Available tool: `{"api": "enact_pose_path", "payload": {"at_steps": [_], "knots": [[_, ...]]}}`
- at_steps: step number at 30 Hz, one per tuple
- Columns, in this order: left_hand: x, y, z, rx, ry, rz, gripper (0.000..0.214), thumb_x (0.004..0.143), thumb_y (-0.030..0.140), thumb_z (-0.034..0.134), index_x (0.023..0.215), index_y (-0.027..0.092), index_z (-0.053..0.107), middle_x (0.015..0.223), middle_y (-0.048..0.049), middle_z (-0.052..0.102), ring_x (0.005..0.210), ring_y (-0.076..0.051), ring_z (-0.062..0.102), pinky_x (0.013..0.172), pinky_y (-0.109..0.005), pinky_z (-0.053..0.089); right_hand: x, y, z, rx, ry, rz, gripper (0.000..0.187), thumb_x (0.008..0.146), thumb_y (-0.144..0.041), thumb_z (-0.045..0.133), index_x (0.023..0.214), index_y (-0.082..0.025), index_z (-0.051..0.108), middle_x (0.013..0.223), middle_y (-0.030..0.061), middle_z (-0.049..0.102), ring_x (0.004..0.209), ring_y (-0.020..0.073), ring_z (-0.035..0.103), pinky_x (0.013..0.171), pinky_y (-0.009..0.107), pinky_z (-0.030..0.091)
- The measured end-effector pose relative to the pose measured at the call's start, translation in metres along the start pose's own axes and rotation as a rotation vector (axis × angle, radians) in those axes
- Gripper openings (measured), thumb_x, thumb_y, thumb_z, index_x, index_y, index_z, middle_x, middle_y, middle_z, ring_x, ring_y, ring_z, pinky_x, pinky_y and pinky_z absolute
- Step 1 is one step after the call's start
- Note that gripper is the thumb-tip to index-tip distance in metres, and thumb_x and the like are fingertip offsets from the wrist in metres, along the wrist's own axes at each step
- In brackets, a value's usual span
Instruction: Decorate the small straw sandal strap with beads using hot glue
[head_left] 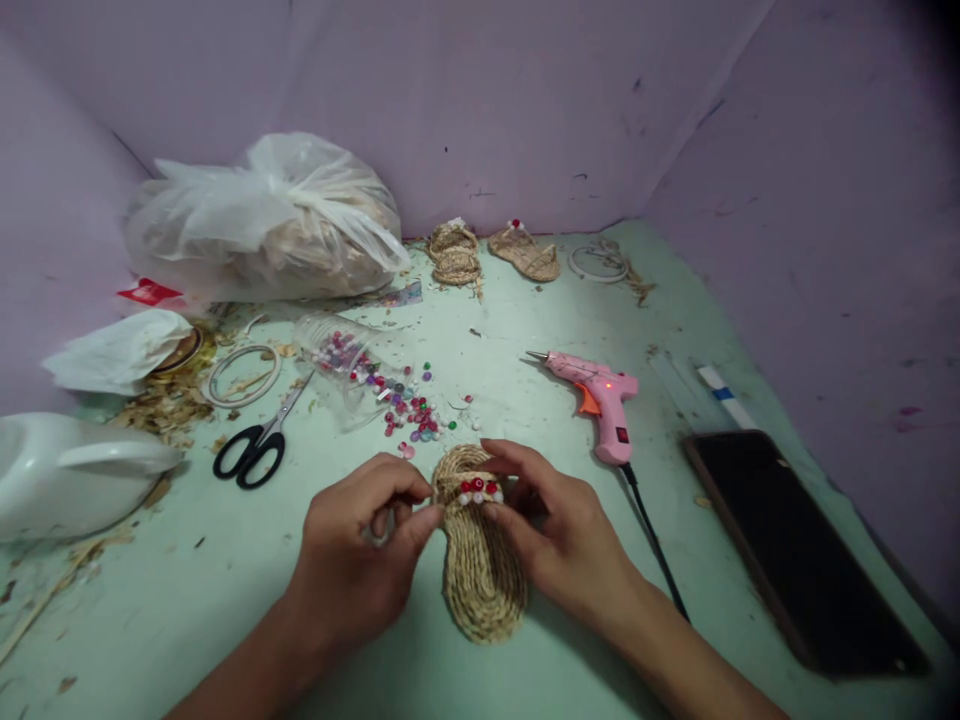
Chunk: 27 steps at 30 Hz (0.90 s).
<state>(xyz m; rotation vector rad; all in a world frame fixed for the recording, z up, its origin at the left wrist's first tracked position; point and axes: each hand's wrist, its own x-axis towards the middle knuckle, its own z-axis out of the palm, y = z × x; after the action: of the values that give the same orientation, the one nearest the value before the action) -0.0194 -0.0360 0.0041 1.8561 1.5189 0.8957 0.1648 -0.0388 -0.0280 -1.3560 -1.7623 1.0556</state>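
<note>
A woven straw slipper (484, 590) lies on the table in front of me, its toe end pointing away. Red and white beads (478, 490) sit in two short rows on its strap. The thumb and index finger of my left hand (364, 545) close on the strap's left edge. From the other side, my right hand (562, 525) grips the strap, with thumb and fingers at the right end of the beads. Just beyond the slipper, loose coloured beads (420, 412) spill from a clear plastic cup (360, 370) tipped on its side.
A pink glue gun (600, 390) with its light on lies right, its cord running forward. Near it is a phone (802, 550). Scissors (259, 445), a tape ring (241, 377) and a white jug (67, 475) are left. Behind are a plastic bag (270, 220) and two small slippers (454, 255).
</note>
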Motion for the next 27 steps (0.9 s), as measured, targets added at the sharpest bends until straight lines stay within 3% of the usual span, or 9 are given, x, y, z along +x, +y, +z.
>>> {"api": "enact_pose_path", "payload": {"at_steps": [5, 8, 11, 14, 27], "knots": [[0.006, -0.003, 0.007, -0.335, -0.105, -0.451, 0.015, 0.065, 0.028, 0.060, 0.058, 0.015, 0.057, 0.046, 0.0041, 0.045, 0.042, -0.007, 0.037, 0.040, -0.019, 0.030, 0.001, -0.002, -0.003, 0.144, -0.024, 0.079, 0.046, 0.074, -0.016, 0.059, 0.119, -0.023, 0.048, 0.104, 0.0053, 0.064, 0.062, 0.0116, 0.052, 0.060, 0.029, 0.047], [0.008, 0.000, 0.012, -0.444, -0.138, -0.577, 0.017, 0.059, 0.031, 0.062, 0.058, 0.014, 0.058, 0.041, 0.0056, 0.042, 0.039, -0.006, 0.035, 0.039, -0.019, 0.027, 0.004, -0.001, -0.007, 0.289, -0.054, 0.136, 0.040, 0.078, -0.020, 0.055, 0.117, -0.022, 0.048, 0.104, 0.0068, 0.063, 0.064, 0.0118, 0.052, 0.061, 0.029, 0.046], [0.010, 0.002, 0.013, -0.488, -0.135, -0.628, 0.018, 0.057, 0.031, 0.064, 0.057, 0.014, 0.058, 0.039, 0.0056, 0.044, 0.038, -0.006, 0.036, 0.039, -0.018, 0.029, 0.007, 0.002, -0.008, 0.454, -0.105, 0.181, 0.037, 0.079, -0.022, 0.052, 0.116, -0.022, 0.047, 0.101, 0.0073, 0.062, 0.077, 0.0146, 0.057, 0.065, 0.030, 0.047], [0.011, 0.002, 0.014, -0.517, -0.133, -0.645, 0.018, 0.056, 0.030, 0.065, 0.056, 0.014, 0.058, 0.038, 0.0059, 0.044, 0.037, -0.006, 0.037, 0.039, -0.018, 0.029, 0.009, 0.004, -0.007, 0.547, -0.130, 0.207, 0.036, 0.078, -0.022, 0.053, 0.114, -0.022, 0.047, 0.098, 0.0073, 0.061, 0.077, 0.0145, 0.058, 0.061, 0.027, 0.047], [0.009, -0.001, 0.017, -0.543, -0.139, -0.604, 0.018, 0.058, 0.030, 0.065, 0.057, 0.014, 0.056, 0.039, 0.0061, 0.045, 0.038, -0.005, 0.037, 0.039, -0.018, 0.029, 0.010, 0.004, -0.005, 0.541, -0.112, 0.196, 0.036, 0.078, -0.025, 0.055, 0.113, -0.022, 0.048, 0.095, 0.0057, 0.061, 0.076, 0.0143, 0.057, 0.061, 0.028, 0.046]]}}
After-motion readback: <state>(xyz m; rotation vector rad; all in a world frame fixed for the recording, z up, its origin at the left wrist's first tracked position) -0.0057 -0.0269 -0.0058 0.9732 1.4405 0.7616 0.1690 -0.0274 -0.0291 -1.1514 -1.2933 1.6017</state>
